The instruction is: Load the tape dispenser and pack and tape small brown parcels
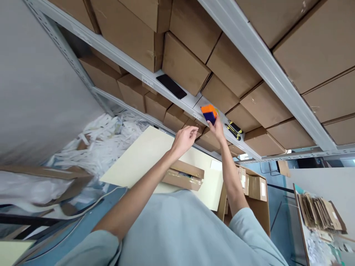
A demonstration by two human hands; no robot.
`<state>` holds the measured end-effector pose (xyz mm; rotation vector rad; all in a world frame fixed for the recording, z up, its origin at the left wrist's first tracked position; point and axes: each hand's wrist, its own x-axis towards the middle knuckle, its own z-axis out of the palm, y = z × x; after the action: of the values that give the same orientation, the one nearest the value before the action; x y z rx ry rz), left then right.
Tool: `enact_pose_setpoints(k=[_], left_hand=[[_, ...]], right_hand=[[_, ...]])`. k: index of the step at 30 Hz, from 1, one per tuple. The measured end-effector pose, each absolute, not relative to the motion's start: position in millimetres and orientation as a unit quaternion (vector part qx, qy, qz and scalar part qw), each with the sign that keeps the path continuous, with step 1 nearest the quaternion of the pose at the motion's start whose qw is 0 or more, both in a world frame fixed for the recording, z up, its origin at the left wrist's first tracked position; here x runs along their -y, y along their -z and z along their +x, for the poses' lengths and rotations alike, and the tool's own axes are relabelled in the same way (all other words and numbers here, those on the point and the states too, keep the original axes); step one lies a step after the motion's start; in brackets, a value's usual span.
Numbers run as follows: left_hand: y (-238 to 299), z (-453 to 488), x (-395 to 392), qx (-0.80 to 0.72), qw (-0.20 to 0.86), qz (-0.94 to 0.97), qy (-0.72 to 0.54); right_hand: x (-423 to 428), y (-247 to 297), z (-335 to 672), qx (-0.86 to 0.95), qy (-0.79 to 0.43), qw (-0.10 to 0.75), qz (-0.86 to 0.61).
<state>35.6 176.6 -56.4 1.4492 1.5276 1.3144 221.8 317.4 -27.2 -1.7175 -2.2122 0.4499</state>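
Note:
My right hand (pixel 217 128) grips an orange and dark-blue tape dispenser (pixel 209 113) at the front edge of the grey metal shelf (pixel 191 99). Part of the dispenser is covered by my fingers. Left of it, my left hand (pixel 185 139) hangs in the air below the shelf edge, its fingers loosely bent, the thumb a little apart and nothing visible in them. Two yellow-and-black utility knives (pixel 234 130) lie on the shelf to the right of my right hand. A black phone (pixel 172 86) rests on the shelf to the left.
Cardboard boxes (pixel 235 59) fill the shelves. Beneath my arms, a long carton (pixel 184 175) with a taped flap lies on a pale board (pixel 138 155). A large open carton (pixel 257 203) holds smaller boxes at right. Shredded paper (pixel 102 140) is heaped at left; flattened cardboard (pixel 318 212) lies far right.

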Motion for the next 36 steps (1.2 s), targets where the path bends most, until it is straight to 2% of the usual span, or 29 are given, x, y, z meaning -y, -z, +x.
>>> enact_pose_setpoints(k=[1,3,5,9,16,21,26,30,36], left_hand=[[62,37,-162,-0.568,0.321,0.547,-0.524],[73,38,-129,-0.546,0.317,0.542,-0.555],[80,38,-95,-0.539,0.312,0.543,-0.563],[83,30,-47,-0.559,0.291,0.561,-0.537],[83,7,-17,-0.530,0.301,0.617,-0.497],[65,-23,-11,-0.537,0.312,0.623,-0.475],[19,-53,-12,-0.507,0.278,0.643,-0.502],[-6,-63,-8,-0.457,0.259,0.690,-0.497],[-12,-62,0,-0.440,0.209,0.728,-0.482]], right_hand=[[-291,36,223,0.767,-0.178,0.181,-0.589],[-231,54,222,0.727,-0.329,0.321,-0.511],[-173,70,214,0.657,-0.441,0.392,-0.469],[-98,82,195,0.568,-0.519,0.416,-0.484],[-66,83,183,0.521,-0.603,0.378,-0.472],[-41,80,186,0.547,-0.579,0.355,-0.488],[-19,65,204,0.625,-0.550,0.285,-0.474],[-15,55,223,0.727,-0.442,0.245,-0.465],[-19,44,240,0.849,-0.292,0.228,-0.376]])
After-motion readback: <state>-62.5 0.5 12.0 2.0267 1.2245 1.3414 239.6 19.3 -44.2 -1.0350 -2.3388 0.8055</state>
